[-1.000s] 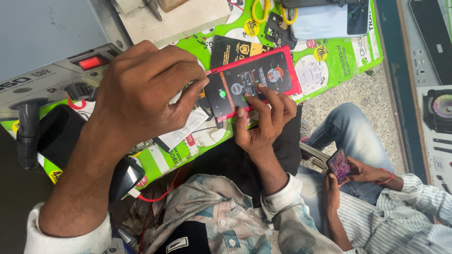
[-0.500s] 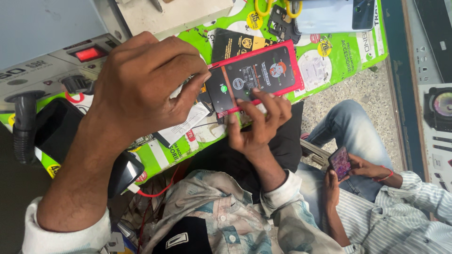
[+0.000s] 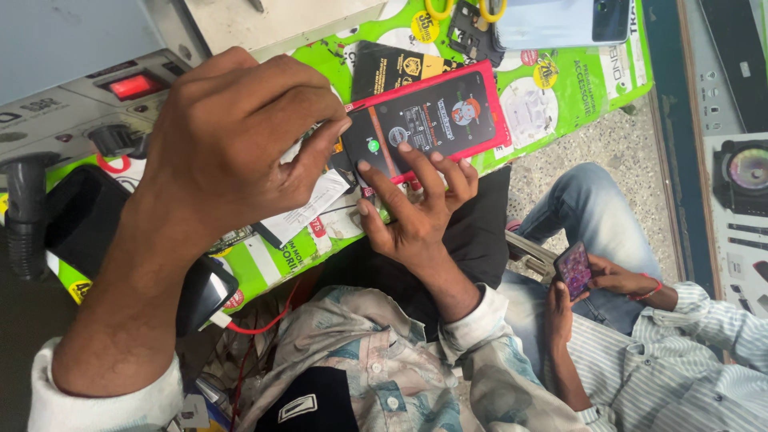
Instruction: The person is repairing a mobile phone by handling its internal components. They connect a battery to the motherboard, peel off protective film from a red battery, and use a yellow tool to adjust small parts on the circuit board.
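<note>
phone [image 3: 432,120] gripped between left hand [image 3: 232,136] and right hand [image 3: 416,208], above a table mat [image 3: 560,88], second phone [image 3: 560,22] beyond the grip, another person's phone [image 3: 574,268] right of it

The phone [image 3: 432,120] has a red case and a black screen with coloured icons. It lies over a green printed mat [image 3: 552,88] on the desk. A red switch [image 3: 132,86] glows on a grey box [image 3: 48,120]. Yellow scissors [image 3: 464,8] lie at the far edge.

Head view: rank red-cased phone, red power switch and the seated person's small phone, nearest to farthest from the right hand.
From the right hand:
1. red-cased phone: touching, just above the fingers.
2. small phone: lower right, in another person's hands.
3. red power switch: far upper left, on the grey unit, beyond the left hand.
</note>
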